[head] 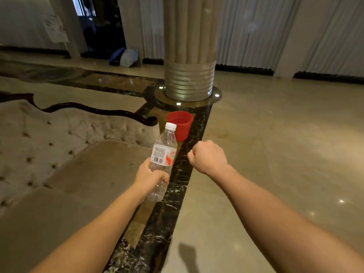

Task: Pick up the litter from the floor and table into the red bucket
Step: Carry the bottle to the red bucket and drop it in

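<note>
My left hand [150, 179] grips the lower half of a clear plastic bottle [163, 154] with a white cap and a red and white label. The bottle points up and away, its cap just in front of the red bucket [180, 125]. The bucket stands upright on the dark marble floor strip near the column base, and its inside is not visible. My right hand [206, 156] is held out to the right of the bottle, curled into a fist with nothing seen in it.
A tufted beige sofa [59, 144] with a dark carved frame fills the left. A wide ribbed column [189, 75] rises behind the bucket. Glossy beige floor [285, 144] spreads to the right. Blue and grey bundles [124, 57] lie far back by curtains.
</note>
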Motion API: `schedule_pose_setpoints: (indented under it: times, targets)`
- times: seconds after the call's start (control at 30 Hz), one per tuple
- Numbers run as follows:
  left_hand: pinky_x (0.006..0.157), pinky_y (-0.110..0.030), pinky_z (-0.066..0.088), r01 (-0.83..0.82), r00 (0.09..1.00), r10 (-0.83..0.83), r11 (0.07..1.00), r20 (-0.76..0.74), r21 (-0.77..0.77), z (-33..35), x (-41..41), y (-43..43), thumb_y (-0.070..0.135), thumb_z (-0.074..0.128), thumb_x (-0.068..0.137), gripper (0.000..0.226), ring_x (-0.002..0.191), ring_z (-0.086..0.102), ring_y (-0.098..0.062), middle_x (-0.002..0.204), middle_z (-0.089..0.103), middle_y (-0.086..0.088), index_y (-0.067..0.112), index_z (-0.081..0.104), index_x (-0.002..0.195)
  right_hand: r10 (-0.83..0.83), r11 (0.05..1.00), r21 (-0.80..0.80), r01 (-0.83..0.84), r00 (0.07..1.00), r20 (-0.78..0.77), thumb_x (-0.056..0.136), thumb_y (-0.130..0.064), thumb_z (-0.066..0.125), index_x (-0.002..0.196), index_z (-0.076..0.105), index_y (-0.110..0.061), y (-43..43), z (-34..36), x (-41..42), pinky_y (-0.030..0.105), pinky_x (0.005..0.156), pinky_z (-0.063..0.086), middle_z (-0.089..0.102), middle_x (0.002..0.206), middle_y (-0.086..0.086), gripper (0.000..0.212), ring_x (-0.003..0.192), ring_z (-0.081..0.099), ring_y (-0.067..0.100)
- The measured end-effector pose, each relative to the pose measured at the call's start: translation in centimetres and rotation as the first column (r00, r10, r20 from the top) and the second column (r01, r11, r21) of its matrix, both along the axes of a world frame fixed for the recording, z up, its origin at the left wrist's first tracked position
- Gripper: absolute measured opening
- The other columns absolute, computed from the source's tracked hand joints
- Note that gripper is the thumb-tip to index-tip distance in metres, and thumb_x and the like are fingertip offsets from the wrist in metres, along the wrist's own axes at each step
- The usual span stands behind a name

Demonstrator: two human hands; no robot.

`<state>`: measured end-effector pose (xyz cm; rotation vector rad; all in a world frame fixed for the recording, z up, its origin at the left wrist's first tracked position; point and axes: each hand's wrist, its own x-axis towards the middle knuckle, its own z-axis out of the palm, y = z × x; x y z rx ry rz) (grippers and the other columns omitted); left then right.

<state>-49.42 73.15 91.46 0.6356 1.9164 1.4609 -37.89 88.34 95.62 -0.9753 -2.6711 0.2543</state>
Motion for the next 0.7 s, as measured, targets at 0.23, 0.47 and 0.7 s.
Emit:
schedule_pose_setpoints:
  times: [0.23, 0.47, 0.7]
  targets:
    - [0.05, -0.029, 0.05, 0.096, 0.979, -0.093, 0.995, 0.179, -0.009, -0.9, -6.8, 12.8, -0.009, 0.064, 0.063, 0.054, 0.059, 0.06, -0.018, 0.087, 0.067, -0.016, 0.013, 0.058, 0.112, -0.062, 0.998, 0.019, 0.061, 0.996, 0.064, 0.086, -0.034, 0.047, 0.067, 0.055, -0.018, 10.9, -1.2, -6.5, 0.033, 0.057, 0.041, 0.046, 0.062, 0.001, 0.026, 0.06, 0.051, 0.027]
    - [0.067, -0.041, 0.054, 0.09, 0.959, -0.088, 0.996, 0.269, 0.005, -4.0, -13.2, 30.1, -0.006, 0.064, 0.066, 0.06, 0.076, 0.062, -0.029, 0.093, 0.065, -0.013, 0.014, 0.052, 0.121, -0.083, 0.996, -0.01, 0.084, 0.992, 0.092, 0.086, -0.036, 0.047, 0.068, 0.053, -0.021, 27.5, -4.8, -12.2, 0.034, 0.059, 0.041, 0.047, 0.065, 0.001, 0.024, 0.063, 0.052, 0.028]
    - [0.073, -0.045, 0.053, 0.08, 0.954, -0.066, 0.996, 0.292, -0.033, -2.5, -21.0, 46.9, -0.002, 0.064, 0.06, 0.063, 0.081, 0.061, -0.032, 0.094, 0.061, -0.018, 0.004, 0.054, 0.121, -0.067, 0.994, -0.082, 0.078, 0.99, 0.126, 0.088, -0.034, 0.046, 0.07, 0.054, -0.02, 44.9, -4.4, -18.1, 0.035, 0.059, 0.045, 0.05, 0.069, 0.003, 0.024, 0.066, 0.055, 0.027]
